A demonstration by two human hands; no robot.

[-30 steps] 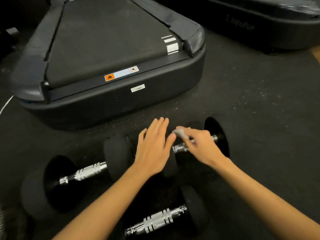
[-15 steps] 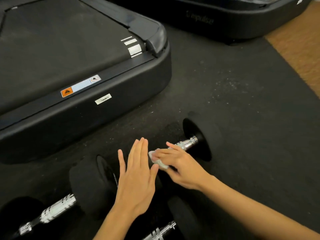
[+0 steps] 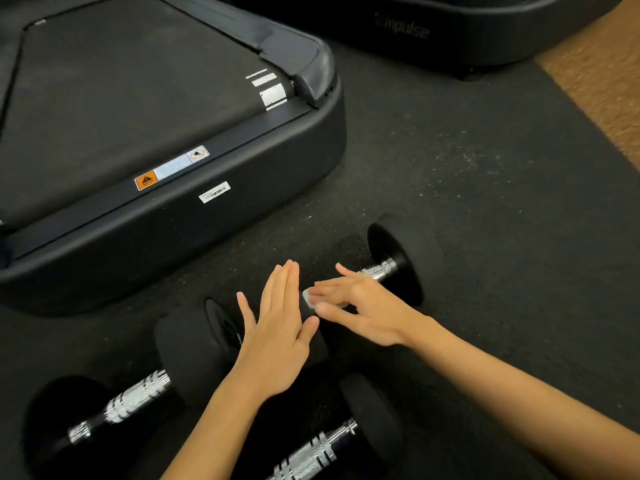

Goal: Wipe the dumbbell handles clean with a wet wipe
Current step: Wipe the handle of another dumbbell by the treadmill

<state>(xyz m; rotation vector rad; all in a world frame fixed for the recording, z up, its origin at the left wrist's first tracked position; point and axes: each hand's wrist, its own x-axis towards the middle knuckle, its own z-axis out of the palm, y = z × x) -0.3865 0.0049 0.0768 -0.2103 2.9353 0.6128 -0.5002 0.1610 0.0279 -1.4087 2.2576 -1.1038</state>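
We see the right hand (image 3: 360, 306), fingers clamped on the wet wipe (image 3: 309, 298), over the floor-lying dumbbell handle (image 3: 381, 270), whose axis runs up-right; the left hand (image 3: 277, 337) lies flat, fingers together.

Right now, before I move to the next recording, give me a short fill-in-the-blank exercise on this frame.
1. The right hand presses a ____ onto a dumbbell handle.
2. The left hand lies flat with its fingers ____.
3. The number of dumbbells in view is ____.
4. The warning sticker sits on the ____.

Missing words: wet wipe; straight; three; treadmill
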